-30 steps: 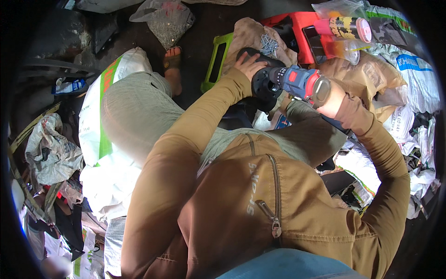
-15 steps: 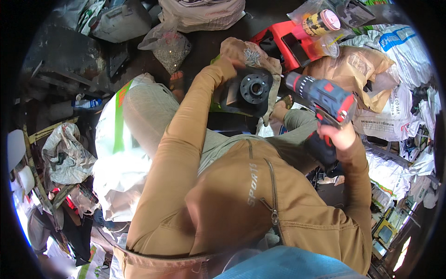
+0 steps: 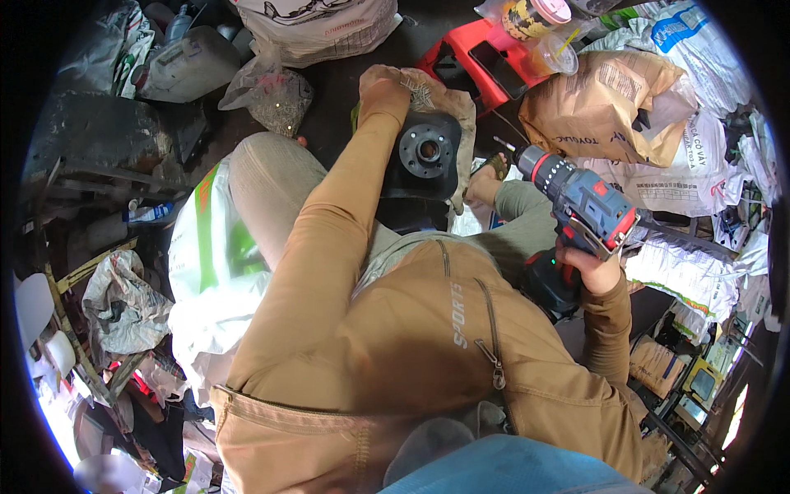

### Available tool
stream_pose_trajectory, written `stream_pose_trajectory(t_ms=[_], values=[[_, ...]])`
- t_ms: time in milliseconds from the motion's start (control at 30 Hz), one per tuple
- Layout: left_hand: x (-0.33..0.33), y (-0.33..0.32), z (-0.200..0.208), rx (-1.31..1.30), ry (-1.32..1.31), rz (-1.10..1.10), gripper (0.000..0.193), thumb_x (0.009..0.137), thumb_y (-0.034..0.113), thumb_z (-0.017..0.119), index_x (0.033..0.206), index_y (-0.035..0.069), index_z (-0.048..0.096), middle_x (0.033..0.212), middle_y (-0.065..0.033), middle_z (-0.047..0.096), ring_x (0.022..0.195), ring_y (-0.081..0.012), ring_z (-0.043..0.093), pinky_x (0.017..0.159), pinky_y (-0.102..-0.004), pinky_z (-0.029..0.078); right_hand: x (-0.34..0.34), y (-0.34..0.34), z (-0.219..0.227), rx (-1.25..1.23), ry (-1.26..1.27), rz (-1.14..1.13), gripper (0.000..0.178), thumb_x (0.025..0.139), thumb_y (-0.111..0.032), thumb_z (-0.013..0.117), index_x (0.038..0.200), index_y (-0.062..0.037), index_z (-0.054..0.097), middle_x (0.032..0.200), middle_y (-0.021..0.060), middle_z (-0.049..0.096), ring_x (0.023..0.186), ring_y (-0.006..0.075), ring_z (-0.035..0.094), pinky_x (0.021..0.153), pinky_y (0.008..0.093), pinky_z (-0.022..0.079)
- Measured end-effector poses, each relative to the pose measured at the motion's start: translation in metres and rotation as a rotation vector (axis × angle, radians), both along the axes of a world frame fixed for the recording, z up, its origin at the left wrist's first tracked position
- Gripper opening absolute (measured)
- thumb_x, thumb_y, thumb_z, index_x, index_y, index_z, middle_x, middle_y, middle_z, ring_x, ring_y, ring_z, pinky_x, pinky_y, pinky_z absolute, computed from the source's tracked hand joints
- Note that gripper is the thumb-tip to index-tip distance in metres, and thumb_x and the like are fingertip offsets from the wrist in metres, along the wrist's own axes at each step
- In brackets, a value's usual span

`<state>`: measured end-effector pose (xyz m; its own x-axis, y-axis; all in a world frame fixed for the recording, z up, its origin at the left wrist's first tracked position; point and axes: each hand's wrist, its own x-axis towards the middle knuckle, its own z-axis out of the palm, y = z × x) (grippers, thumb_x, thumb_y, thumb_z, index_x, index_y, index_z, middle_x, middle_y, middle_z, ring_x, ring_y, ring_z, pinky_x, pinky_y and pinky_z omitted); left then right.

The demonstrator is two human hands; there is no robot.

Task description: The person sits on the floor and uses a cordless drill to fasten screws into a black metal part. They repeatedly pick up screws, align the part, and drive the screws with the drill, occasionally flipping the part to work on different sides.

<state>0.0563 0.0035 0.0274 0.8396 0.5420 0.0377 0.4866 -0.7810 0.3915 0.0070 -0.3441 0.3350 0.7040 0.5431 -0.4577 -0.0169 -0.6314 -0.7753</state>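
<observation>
On a dark floor (image 3: 336,81) crowded with sacks (image 3: 650,177), a person's right hand (image 3: 594,267) grips a cordless drill (image 3: 586,202), its bit apart from a black part with a round flanged hub (image 3: 420,152) that lies between the person's legs (image 3: 267,185). The left hand (image 3: 385,92) is beside silver screws (image 3: 422,98) on tan cloth (image 3: 462,107); whether its fingers hold any cannot be told.

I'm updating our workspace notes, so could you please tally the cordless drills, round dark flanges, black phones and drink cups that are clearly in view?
Cordless drill: 1
Round dark flange: 1
Black phone: 1
Drink cups: 2, a patterned cup and a clear cup
Total: 5
</observation>
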Motion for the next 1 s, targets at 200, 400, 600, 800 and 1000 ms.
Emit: stream_pose_trajectory(t_ms=[200, 400, 600, 800, 1000], values=[[-0.005, 0.010, -0.025, 0.245, -0.239, -0.177, 0.019, 0.079, 0.021, 0.062, 0.091, 0.007, 0.068, 0.089, -0.0096, 0.068, 0.083, -0.0264, 0.066, 0.077, -0.0359, 0.052, 0.004, 0.001, -0.005, 0.000, -0.064, 0.105, 0.044, 0.068, 0.002, 0.060, 0.111, -0.0008, 0.058, 0.080, 0.0050, 0.059, 0.068, 0.0155, 0.056, 0.062, 0.0285, 0.047], [-0.035, 0.002, 0.037, -1.495, -0.642, 0.377, 0.017, 0.086, 0.014, 0.063, 0.098, 0.002, 0.062, 0.087, -0.0078, 0.066, 0.065, -0.0168, 0.064, 0.063, -0.0243, 0.054, -0.003, 0.008, -0.012, 0.067, 0.027, 0.029, 0.038, 0.069, 0.003, 0.060, 0.107, -0.0008, 0.058, 0.078, 0.0050, 0.058, 0.065, 0.0159, 0.057, 0.057, 0.0288, 0.047], [-0.090, -0.049, 0.129, -1.924, -0.700, 0.356, 0.036, 0.089, 0.007, 0.059, 0.122, -0.004, 0.053, 0.098, -0.0146, 0.062, 0.088, -0.0212, 0.064, 0.078, -0.0253, 0.056, -0.010, 0.018, -0.021, 0.073, 0.055, 0.078, 0.025, 0.069, 0.003, 0.062, 0.093, -0.0009, 0.058, 0.075, 0.0039, 0.058, 0.061, 0.0156, 0.057, 0.055, 0.0283, 0.047], [-0.122, -0.078, 0.142, -2.197, -0.827, 0.268, 0.035, 0.088, 0.004, 0.062, 0.120, -0.008, 0.052, 0.112, -0.0142, 0.058, 0.100, -0.0224, 0.060, 0.090, -0.0250, 0.052, -0.017, 0.024, -0.022, 0.080, -0.055, 0.180, 0.017, 0.070, 0.001, 0.062, 0.087, -0.0015, 0.059, 0.073, 0.0036, 0.059, 0.060, 0.0139, 0.056, 0.055, 0.0273, 0.045], [-0.118, -0.081, 0.149, -2.179, -0.812, 0.412, 0.034, 0.088, 0.004, 0.062, 0.119, -0.007, 0.053, 0.108, -0.0125, 0.059, 0.096, -0.0201, 0.061, 0.087, -0.0236, 0.052, -0.021, 0.027, -0.016, 0.088, -0.161, 0.241, 0.014, 0.071, -0.004, 0.064, 0.085, -0.0039, 0.061, 0.072, 0.0037, 0.058, 0.065, 0.0166, 0.056, 0.060, 0.0300, 0.046]])
